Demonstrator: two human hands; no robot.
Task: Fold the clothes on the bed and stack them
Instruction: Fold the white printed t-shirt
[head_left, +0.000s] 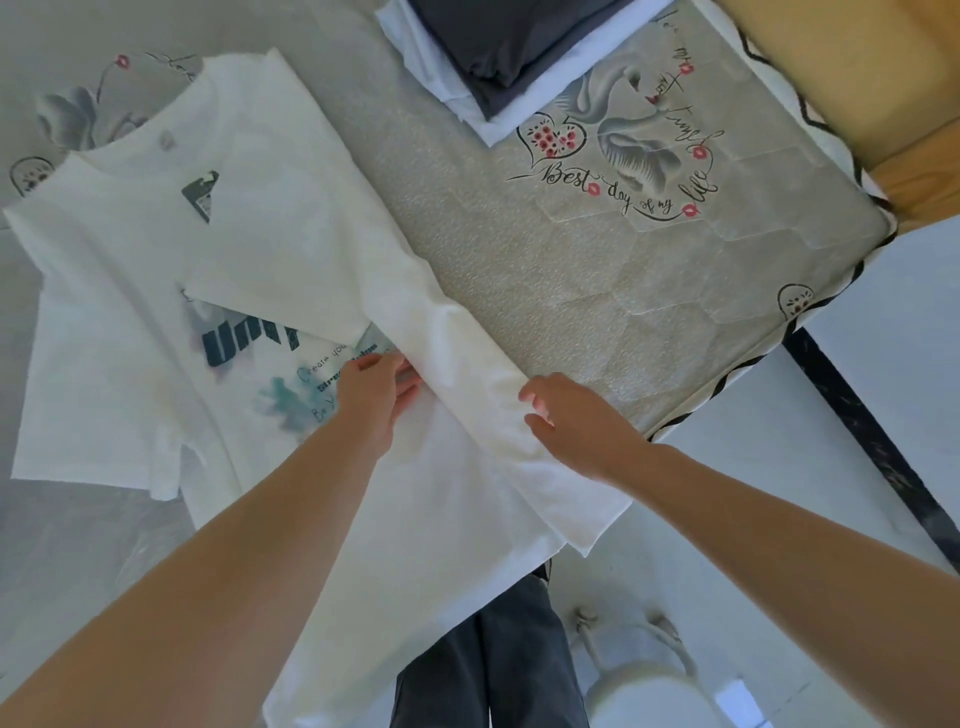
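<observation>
**Fingers on the fold, one shirt half done**

Fingers of the left hand (376, 397) lie fairly straight, pressing the flap of the white printed cotton T-shirt (156, 291) where its right side has been turned over the chest print. The right hand (576, 423) curls its fingers round the folded edge just beside it, gripping the cloth. This shirt lies spread on the grey patterned bedspread (597, 270), hem hanging toward the person. Beyond the shirt, at the far side, sits a stack of folded clothes (498, 57), dark grey on white. So some pieces look finished; this one, I'd judge, still needs its other side, lengthwise fold and stacking.
</observation>
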